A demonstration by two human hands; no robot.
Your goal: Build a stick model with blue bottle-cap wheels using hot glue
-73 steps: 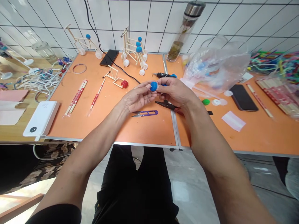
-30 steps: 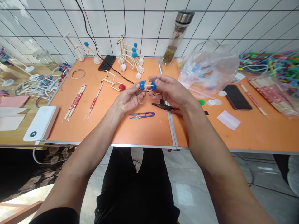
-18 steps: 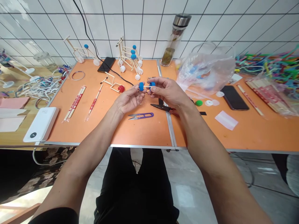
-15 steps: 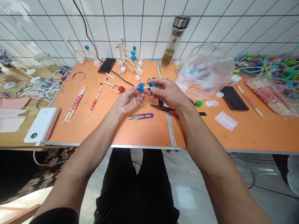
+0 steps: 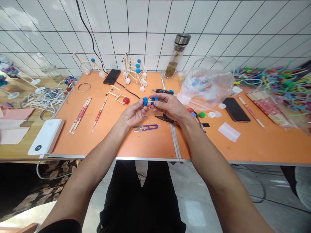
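Note:
Two blue bottle caps joined by a short wooden stick (image 5: 150, 101) are held between my hands above the orange table. My left hand (image 5: 134, 112) pinches the left blue cap (image 5: 145, 101) between thumb and fingers. The right blue cap (image 5: 154, 100) is gripped in the fingertips of my right hand (image 5: 167, 104), which partly cover it. Purple thread snips (image 5: 145, 128) lie just below my hands. Black-jawed pliers (image 5: 164, 119) rest partly under my right hand. A stick frame with a red cap (image 5: 126, 100) lies left of my hands.
Stick models with blue caps and white wheels (image 5: 137, 70) stand at the back, near a phone (image 5: 112, 77) and a tea bottle (image 5: 171, 68). Wrapped chopsticks (image 5: 79, 116) and a white power bank (image 5: 46, 137) lie left. Rightward are a plastic bag (image 5: 206, 85) and another phone (image 5: 236, 109).
The camera view has tilted up a little, so the scene sits lower. Both hands still hold the two caps on the stick, and the right cap is turned slightly.

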